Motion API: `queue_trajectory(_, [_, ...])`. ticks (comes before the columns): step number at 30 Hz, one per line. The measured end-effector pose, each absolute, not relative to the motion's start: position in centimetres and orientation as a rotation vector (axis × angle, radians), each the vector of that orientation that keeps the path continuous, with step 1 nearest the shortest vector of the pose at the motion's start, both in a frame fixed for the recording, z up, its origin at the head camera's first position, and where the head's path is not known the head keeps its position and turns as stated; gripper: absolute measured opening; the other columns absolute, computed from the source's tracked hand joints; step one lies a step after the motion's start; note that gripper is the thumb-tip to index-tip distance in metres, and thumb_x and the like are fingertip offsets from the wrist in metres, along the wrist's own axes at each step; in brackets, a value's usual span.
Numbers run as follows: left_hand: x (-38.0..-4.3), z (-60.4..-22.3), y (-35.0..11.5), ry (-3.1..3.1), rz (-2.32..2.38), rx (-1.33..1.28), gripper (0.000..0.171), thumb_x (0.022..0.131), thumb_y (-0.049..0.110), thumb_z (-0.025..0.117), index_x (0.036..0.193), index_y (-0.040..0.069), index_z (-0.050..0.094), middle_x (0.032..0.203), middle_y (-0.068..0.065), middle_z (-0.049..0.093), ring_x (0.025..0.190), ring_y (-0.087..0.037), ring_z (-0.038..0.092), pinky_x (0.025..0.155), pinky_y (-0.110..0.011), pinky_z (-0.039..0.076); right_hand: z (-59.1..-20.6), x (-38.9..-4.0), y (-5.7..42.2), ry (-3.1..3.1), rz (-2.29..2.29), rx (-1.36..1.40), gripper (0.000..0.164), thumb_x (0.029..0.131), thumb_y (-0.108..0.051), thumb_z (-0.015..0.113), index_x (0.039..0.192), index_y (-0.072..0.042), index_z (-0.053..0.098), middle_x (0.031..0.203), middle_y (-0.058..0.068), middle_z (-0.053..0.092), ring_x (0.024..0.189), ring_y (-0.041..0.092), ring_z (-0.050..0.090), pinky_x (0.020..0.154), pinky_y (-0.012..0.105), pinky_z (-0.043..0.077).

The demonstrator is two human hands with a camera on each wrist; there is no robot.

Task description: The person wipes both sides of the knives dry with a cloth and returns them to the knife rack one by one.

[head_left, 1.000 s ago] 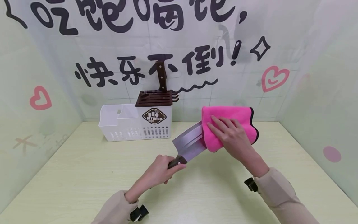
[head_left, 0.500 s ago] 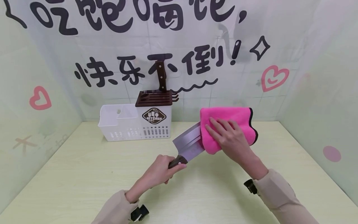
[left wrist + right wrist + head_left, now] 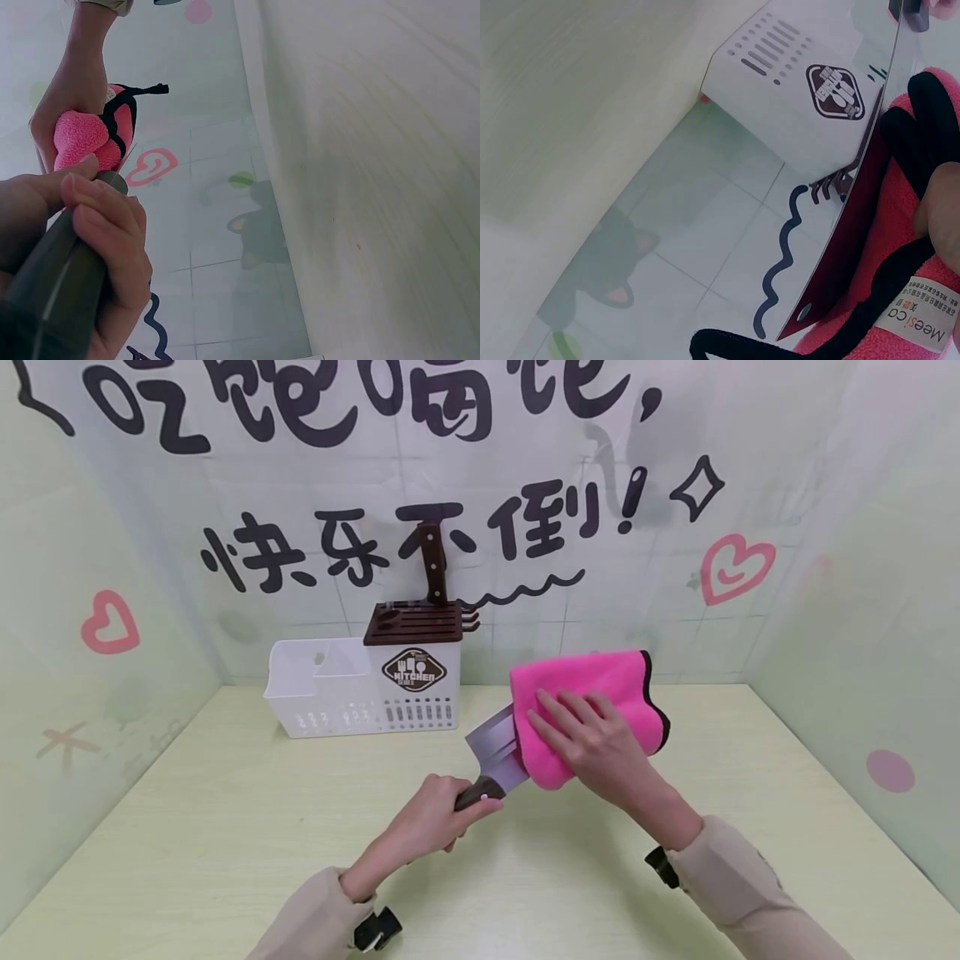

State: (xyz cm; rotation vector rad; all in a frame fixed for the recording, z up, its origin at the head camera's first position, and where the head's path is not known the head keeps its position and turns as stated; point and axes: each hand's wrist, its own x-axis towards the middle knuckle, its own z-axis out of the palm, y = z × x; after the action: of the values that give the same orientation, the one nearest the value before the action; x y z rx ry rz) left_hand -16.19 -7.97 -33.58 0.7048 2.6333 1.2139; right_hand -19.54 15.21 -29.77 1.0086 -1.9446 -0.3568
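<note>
My left hand [image 3: 426,818] grips the dark handle of a cleaver [image 3: 492,745], its broad steel blade slanting up to the right above the table. A pink cloth [image 3: 633,697] with black edging covers the far part of the blade. Over the cloth lies my right hand [image 3: 600,750], fingers spread on its front face and the thumb behind, pinching it against the blade. In the right wrist view, the far end of the blade [image 3: 847,247] with a small hole shows beside the cloth, which bears a white label [image 3: 919,315]. The left wrist view shows the curled fingers [image 3: 112,232] round the handle.
At the back of the table [image 3: 247,827], left of centre, stands a white knife holder [image 3: 360,718] with a brown slotted top. A brown-handled knife [image 3: 432,564] is upright in it, and small dark hooks [image 3: 470,620] stick out on its right side. Printed walls enclose the table.
My right hand and the pink cloth have slid down and left along the blade toward the handle, so less of the blade shows. My left hand and the cleaver have hardly moved.
</note>
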Motion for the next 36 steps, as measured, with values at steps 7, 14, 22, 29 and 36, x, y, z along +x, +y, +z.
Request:
queue_trajectory(7, [-16.3, -33.5, -7.8, 2.629, 1.214, 0.707, 0.039, 0.085, 0.037, 0.057, 0.061, 0.007, 0.049, 0.046, 0.001, 0.047, 0.032, -0.004, 0.042, 0.033, -0.021, 0.037, -29.9, -19.4, 14.3, -1.900, -0.359, 1.056, 0.052, 0.063, -0.017, 0.080, 0.112, -0.011, 0.063, 0.113, 0.011, 0.060, 0.098, 0.028, 0.057, 0.077, 0.038, 0.047])
queue_trajectory(14, [-16.4, -33.4, -7.8, 2.631, 1.217, 0.715, 0.038, 0.085, 0.037, 0.058, 0.060, 0.009, 0.047, 0.045, 0.005, 0.044, 0.031, -0.004, 0.042, 0.032, -0.020, 0.035, -30.0, -19.2, 13.6, -1.873, -0.376, 1.096, 0.053, 0.063, -0.018, 0.080, 0.113, -0.011, 0.062, 0.114, 0.010, 0.059, 0.096, 0.027, 0.058, 0.077, 0.037, 0.048])
queue_trajectory(22, [-16.5, -33.5, -7.8, 2.643, 1.205, 0.730, 0.039, 0.085, 0.037, 0.057, 0.060, 0.009, 0.047, 0.045, 0.005, 0.043, 0.031, -0.004, 0.042, 0.032, -0.021, 0.035, -30.0, -18.9, 12.9, -1.858, -0.395, 1.129, 0.051, 0.066, -0.019, 0.078, 0.113, -0.012, 0.062, 0.115, 0.009, 0.059, 0.098, 0.025, 0.056, 0.079, 0.035, 0.047])
queue_trajectory(29, [-16.5, -33.5, -7.8, 2.659, 1.195, 0.722, 0.039, 0.085, 0.037, 0.057, 0.059, 0.009, 0.048, 0.045, 0.005, 0.043, 0.030, -0.005, 0.042, 0.032, -0.023, 0.037, -30.1, -18.8, 12.6, -1.829, -0.406, 1.170, 0.049, 0.066, -0.019, 0.078, 0.112, -0.013, 0.063, 0.114, 0.007, 0.059, 0.098, 0.024, 0.056, 0.078, 0.034, 0.047])
queue_trajectory(36, [-16.6, -33.6, -7.8, 2.720, 1.169, 0.773, 0.036, 0.087, 0.030, 0.057, 0.059, 0.009, 0.047, 0.044, 0.005, 0.042, 0.030, -0.004, 0.041, 0.031, -0.020, 0.030, -30.4, -18.8, 12.4, -1.798, -0.431, 1.214, 0.050, 0.066, -0.020, 0.077, 0.113, -0.015, 0.062, 0.116, 0.006, 0.058, 0.099, 0.022, 0.056, 0.080, 0.034, 0.046])
